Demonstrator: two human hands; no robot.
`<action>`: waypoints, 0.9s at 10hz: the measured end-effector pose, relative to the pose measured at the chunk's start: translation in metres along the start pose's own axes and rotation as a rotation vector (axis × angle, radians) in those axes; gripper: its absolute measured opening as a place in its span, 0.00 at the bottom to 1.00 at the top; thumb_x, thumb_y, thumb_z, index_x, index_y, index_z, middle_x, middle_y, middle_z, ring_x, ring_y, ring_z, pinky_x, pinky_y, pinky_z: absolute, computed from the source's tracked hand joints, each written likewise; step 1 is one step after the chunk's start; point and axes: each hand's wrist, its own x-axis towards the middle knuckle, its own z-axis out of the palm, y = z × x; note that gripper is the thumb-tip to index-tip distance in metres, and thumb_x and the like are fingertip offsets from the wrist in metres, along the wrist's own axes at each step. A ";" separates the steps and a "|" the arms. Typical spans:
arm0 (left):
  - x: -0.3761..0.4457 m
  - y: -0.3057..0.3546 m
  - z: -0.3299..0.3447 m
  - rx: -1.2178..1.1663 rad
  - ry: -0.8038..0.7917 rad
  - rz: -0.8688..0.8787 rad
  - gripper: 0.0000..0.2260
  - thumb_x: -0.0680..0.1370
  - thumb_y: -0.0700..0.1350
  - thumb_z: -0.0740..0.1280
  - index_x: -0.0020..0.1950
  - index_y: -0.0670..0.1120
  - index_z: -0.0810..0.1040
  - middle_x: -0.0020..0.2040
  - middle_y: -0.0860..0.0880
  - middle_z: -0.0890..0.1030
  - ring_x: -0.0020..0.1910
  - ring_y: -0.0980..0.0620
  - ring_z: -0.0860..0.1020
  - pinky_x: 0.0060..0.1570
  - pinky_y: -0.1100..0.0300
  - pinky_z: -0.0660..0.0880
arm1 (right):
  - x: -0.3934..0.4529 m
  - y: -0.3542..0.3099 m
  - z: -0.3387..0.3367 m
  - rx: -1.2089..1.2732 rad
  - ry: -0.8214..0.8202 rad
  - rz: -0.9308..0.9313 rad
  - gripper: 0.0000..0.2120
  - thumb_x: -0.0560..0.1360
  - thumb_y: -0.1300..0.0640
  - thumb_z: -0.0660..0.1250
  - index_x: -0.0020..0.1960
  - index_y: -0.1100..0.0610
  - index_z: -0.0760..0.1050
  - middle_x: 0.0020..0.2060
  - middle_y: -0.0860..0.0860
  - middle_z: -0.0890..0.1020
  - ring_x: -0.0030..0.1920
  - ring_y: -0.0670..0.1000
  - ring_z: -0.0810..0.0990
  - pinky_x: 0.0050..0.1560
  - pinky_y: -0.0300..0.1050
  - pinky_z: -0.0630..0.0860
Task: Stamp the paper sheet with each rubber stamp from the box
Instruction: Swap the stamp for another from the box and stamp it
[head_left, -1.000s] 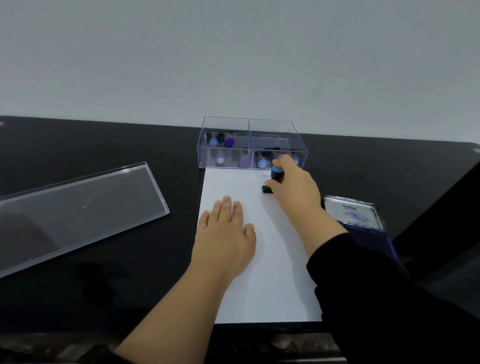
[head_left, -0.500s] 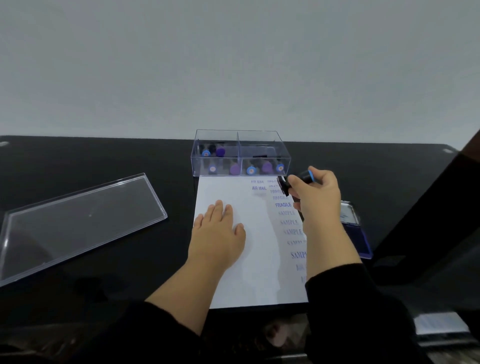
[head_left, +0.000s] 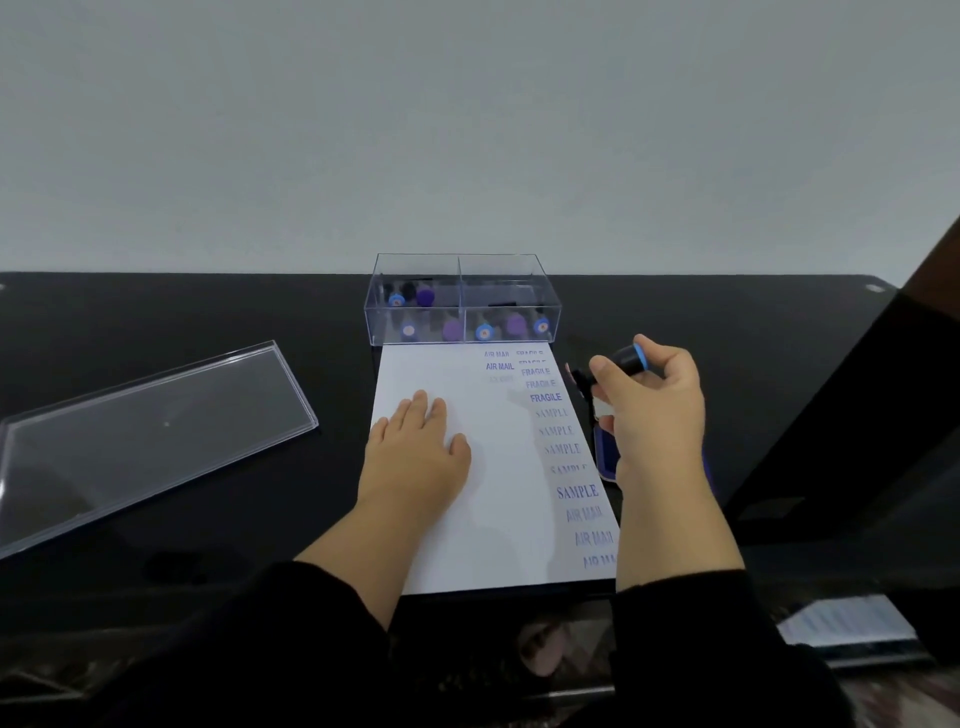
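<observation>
Stamp (head_left: 621, 364) pinched in right hand (head_left: 652, 410), lifted off the sheet (head_left: 493, 499), tipped sideways just past its right edge, over the ink pad (head_left: 605, 452). Left hand (head_left: 415, 452) flat on sheet, fingers straight. Box (head_left: 462, 299) just beyond both hands, touching sheet's far edge. Lid (head_left: 140, 436) well left of left hand.

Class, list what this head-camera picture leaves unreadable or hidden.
- Ink pad: head view, mostly hidden behind the right hand.
- Stamp face: turned away, wording unreadable.
- Faint prints at the top of the paper sheet: blurred.
- Stamps in the box: labels too small.
</observation>
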 end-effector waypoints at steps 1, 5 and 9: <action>0.000 0.000 0.000 -0.001 0.007 -0.001 0.25 0.82 0.52 0.47 0.79 0.48 0.47 0.79 0.50 0.45 0.77 0.52 0.45 0.73 0.56 0.41 | 0.002 0.001 0.003 -0.012 -0.012 -0.009 0.17 0.73 0.61 0.70 0.56 0.47 0.70 0.39 0.46 0.78 0.34 0.40 0.78 0.29 0.32 0.73; 0.001 0.000 0.000 -0.004 0.000 -0.004 0.25 0.82 0.52 0.47 0.79 0.49 0.47 0.79 0.50 0.44 0.77 0.53 0.44 0.73 0.55 0.41 | 0.008 0.004 0.004 -0.105 -0.069 -0.033 0.17 0.73 0.62 0.71 0.56 0.48 0.70 0.42 0.46 0.80 0.42 0.44 0.81 0.40 0.39 0.76; -0.001 0.001 0.000 -0.013 0.011 -0.012 0.25 0.82 0.52 0.47 0.79 0.49 0.48 0.79 0.50 0.45 0.77 0.53 0.45 0.73 0.55 0.42 | 0.012 0.006 -0.007 -0.158 -0.055 -0.018 0.17 0.73 0.61 0.70 0.58 0.49 0.70 0.40 0.45 0.78 0.42 0.44 0.80 0.42 0.42 0.77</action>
